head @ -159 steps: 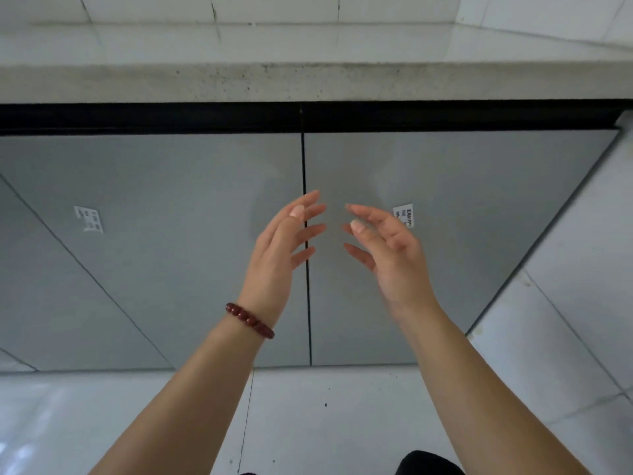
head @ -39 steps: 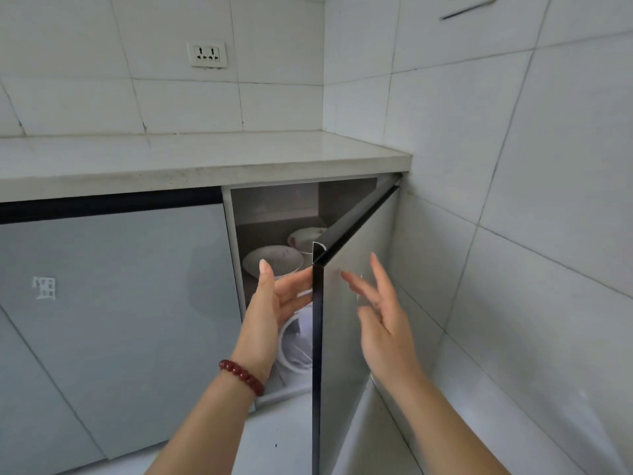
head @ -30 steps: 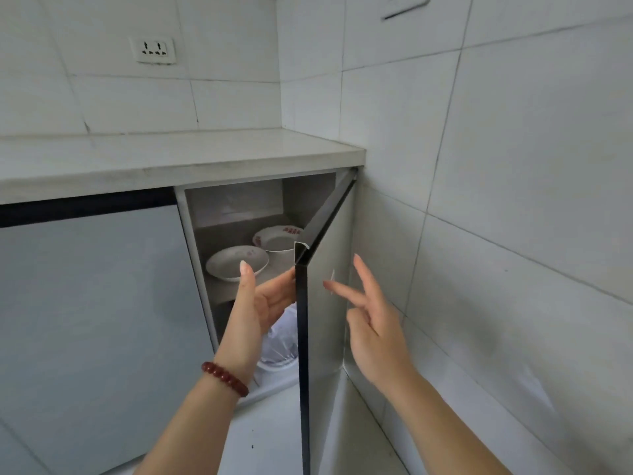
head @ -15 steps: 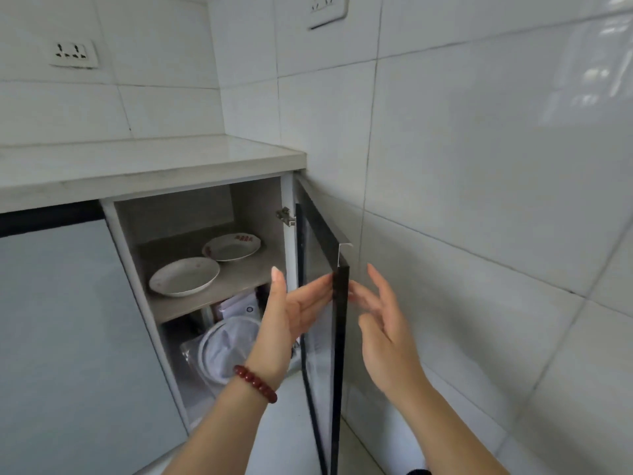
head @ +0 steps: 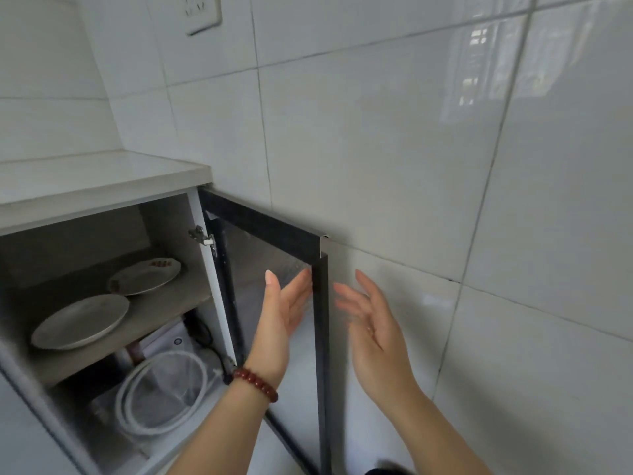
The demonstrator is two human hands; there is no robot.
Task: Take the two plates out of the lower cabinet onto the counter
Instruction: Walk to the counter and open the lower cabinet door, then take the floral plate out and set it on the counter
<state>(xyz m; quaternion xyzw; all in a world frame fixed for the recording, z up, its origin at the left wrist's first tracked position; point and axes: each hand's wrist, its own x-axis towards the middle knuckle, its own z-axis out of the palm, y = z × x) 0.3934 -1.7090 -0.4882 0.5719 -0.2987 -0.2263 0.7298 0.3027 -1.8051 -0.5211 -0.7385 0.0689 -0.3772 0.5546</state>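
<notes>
Head view: both hands open, left hand (head: 286, 315) on door (head: 322, 323) edge, right hand (head: 371, 323) free; I push it fully aside before reaching either plate (head: 80, 320).

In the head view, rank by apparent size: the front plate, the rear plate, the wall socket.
1. Front plate, though it is nearer the camera.
2. Rear plate.
3. Wall socket, partly cut off by the frame.

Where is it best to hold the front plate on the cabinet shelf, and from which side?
Probably the front plate by its near rim, coming through the open front. It lies flat on the shelf, its raised edge facing the opening, and the other plate sits behind it.
</notes>
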